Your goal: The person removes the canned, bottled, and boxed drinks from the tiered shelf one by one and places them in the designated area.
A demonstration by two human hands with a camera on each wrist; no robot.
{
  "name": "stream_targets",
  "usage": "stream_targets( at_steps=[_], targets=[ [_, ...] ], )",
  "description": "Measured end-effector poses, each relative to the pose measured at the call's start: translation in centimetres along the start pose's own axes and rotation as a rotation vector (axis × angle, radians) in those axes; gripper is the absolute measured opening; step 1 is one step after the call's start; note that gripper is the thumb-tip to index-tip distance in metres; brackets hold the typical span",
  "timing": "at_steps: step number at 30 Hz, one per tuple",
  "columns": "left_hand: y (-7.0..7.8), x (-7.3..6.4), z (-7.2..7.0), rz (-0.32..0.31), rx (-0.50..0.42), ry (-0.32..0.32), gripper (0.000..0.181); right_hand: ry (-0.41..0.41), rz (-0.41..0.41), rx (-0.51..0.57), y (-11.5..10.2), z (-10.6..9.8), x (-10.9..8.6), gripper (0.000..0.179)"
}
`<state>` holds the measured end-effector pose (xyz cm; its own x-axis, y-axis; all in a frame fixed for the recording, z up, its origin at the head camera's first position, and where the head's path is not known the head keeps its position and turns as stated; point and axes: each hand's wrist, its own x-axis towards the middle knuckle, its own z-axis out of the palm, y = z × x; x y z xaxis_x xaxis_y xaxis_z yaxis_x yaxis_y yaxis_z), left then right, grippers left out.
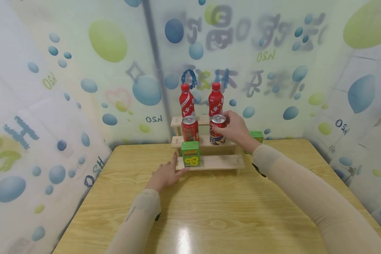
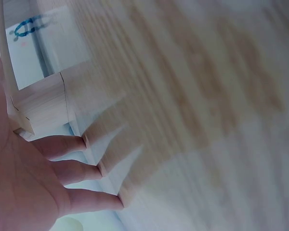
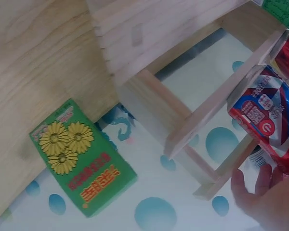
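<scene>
A small wooden three-step rack (image 1: 222, 161) stands on the table. My right hand (image 1: 236, 128) holds a red soda can (image 1: 217, 129) at the right of its middle step, thumb in front and fingers behind. In the right wrist view, the can (image 3: 269, 118) shows a blue, silver and red side over that step. My left hand (image 1: 165, 174) is at the rack's left end, thumb along the front of the bottom step. Its straight fingers (image 2: 94, 201) reach down to the tabletop in the left wrist view. A green box with yellow flowers (image 1: 191, 154) stands beside that thumb.
Another red can (image 1: 189, 129) stands at the left of the middle step. Two red bottles (image 1: 186, 100) (image 1: 216, 100) are on the top step. A second green box (image 3: 84, 159) is on the table past the rack's right end, partly behind my right wrist. Patterned curtains (image 1: 114, 88) surround the table.
</scene>
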<state>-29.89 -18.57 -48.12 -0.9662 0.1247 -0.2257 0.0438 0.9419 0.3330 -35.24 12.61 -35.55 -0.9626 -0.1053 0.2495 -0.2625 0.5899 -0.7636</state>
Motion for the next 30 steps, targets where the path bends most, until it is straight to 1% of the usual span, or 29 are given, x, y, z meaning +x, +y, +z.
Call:
stream_targets(
  at_steps=[6, 12, 17, 22, 24, 30],
  targets=[
    [0.0, 0.0, 0.0, 0.003, -0.007, 0.004, 0.118, 0.044, -0.042, 0.025, 1.6, -0.7, -0.5, 0.061],
    [-0.2, 0.0, 0.1, 0.008, -0.005, 0.011, 0.118, 0.086, -0.026, 0.064, 2.8, -2.3, -1.0, 0.062],
    [-0.2, 0.1, 0.2, 0.012, -0.012, 0.018, 0.12, 0.146, 0.008, 0.091, 3.6, -4.8, -1.4, 0.065],
    [-0.1, 0.1, 0.2, 0.013, -0.017, 0.015, 0.121, 0.26, 0.057, 0.114, 5.2, -7.4, -1.8, 0.072],
    [-0.1, 0.1, 0.1, 0.011, -0.019, 0.01, 0.121, 0.291, 0.077, 0.122, 5.7, -8.4, -1.9, 0.074],
    [-0.1, 0.0, 0.0, 0.011, -0.025, 0.004, 0.12, 0.307, 0.142, 0.141, 7.4, -10.8, -2.2, 0.079]
  ],
)
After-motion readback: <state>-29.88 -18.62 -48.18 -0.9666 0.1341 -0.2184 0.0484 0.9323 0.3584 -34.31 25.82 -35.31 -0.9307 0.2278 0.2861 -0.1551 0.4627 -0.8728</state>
